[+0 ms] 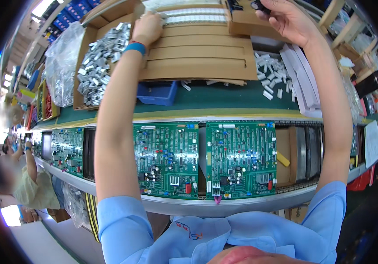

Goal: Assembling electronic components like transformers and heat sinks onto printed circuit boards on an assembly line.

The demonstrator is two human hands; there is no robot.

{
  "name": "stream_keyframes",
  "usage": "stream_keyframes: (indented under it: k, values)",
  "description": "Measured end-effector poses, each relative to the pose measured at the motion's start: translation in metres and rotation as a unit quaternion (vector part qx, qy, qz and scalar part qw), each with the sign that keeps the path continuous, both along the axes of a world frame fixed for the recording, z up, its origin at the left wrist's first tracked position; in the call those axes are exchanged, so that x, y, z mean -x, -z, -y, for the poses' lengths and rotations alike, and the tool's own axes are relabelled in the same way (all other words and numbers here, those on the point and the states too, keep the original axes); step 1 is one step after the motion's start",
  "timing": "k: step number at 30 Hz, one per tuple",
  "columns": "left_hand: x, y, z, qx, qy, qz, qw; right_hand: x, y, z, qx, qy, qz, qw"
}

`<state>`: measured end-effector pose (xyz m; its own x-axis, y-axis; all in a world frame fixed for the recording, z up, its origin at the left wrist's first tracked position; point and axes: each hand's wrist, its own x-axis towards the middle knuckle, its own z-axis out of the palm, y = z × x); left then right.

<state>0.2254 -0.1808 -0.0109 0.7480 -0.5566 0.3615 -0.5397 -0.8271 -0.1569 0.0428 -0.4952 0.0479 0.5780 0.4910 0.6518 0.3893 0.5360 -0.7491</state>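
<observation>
Head: left hand (147,27) on cardboard trays (197,53); right hand (288,20) grips black part (258,5).

Looks like an electronics assembly line in a factory: green circuit boards (241,159) sit in a row along a conveyor (224,203), cardboard boxes of small metal parts (98,61) on the shelf behind, and another worker (26,176) sits further down the same line.

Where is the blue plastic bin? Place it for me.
In the head view, the blue plastic bin sits on the green shelf, left of centre, beside the left forearm, under the cardboard trays.
</observation>
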Motion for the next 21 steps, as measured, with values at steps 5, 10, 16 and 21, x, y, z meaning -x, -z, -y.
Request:
stream_keyframes:
  k: [5, 10, 16, 21]
  values:
    - [-0.028, 0.001, -0.019, 0.152, 0.148, -0.072, 0.975, 0.107, 0.007, -0.055, 0.148, 0.264, -0.314, 0.9]
    - [0.011, -0.01, -0.015, 0.249, 0.15, -0.064, 0.955, 0.153, 0.014, -0.083, 0.16, 0.223, -0.381, 0.883]
    - [0.097, -0.059, -0.021, 0.358, 0.085, -0.17, 0.914, 0.198, 0.034, -0.1, 0.198, 0.203, -0.416, 0.864]
    - [0.173, -0.084, -0.043, 0.477, 0.163, -0.381, 0.775, 0.233, 0.054, -0.109, 0.142, 0.155, -0.443, 0.872]
